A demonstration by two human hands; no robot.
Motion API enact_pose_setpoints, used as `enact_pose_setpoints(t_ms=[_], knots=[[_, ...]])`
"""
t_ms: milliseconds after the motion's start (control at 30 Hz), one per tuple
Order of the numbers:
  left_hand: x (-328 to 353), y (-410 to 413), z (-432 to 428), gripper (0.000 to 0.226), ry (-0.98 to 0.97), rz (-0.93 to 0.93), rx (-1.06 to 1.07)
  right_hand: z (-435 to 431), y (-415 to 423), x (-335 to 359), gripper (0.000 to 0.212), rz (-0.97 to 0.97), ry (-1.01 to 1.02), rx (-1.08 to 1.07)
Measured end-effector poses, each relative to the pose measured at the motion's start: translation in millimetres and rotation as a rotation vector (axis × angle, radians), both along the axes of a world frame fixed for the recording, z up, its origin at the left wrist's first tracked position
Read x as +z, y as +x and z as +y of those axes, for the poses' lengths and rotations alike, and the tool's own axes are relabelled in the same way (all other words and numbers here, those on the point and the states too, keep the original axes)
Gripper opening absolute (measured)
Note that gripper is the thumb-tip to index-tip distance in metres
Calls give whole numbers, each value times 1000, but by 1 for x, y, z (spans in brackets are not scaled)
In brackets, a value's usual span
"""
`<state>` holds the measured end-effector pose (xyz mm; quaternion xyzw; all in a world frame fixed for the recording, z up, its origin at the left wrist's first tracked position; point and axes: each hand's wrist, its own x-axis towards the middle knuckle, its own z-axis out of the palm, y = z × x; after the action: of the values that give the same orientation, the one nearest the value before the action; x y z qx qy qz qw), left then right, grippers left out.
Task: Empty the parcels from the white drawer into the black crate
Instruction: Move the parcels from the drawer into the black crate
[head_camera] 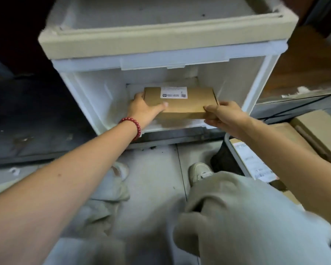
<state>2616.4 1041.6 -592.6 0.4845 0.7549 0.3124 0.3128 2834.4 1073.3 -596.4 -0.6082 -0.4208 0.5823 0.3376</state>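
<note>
Left hand (141, 109) and right hand (225, 116) clasp the cardboard parcel (182, 105) by its ends, not yet out of the white drawer (101, 96); right of the grip, the black crate (225, 161) already holds other parcels (251, 160).

Grey tiled floor (153, 169) lies between a dark low panel (36, 121) and brown wood (310, 64).

A parcel storeroom: cardboard boxes (317, 134) piled beside a white plastic drawer unit (84, 96).
</note>
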Motion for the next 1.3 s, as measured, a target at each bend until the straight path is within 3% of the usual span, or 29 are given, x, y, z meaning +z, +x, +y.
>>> enact_pose_setpoints(t_ms=[200,433,567,700,833,1100,1300], knots=[[28,1,-73,82,63,-173,5,-79,23,19,45,156,-35,-13],[9,4,-124,80,58,-371,65,-130,21,1,13,245,-34,-133],[4,23,-120,78,129,-221,39,-148,26,-20,28,168,20,-231],[8,32,-113,78,160,-164,-137,-155,36,-33,22,176,-17,-304],[4,44,-110,82,209,-133,-176,-157,43,-40,43,166,2,-349],[3,45,-100,74,150,-58,4,-158,41,-36,38,106,226,-364],[7,43,-104,91,78,-7,53,-159,31,-26,38,115,346,-281]])
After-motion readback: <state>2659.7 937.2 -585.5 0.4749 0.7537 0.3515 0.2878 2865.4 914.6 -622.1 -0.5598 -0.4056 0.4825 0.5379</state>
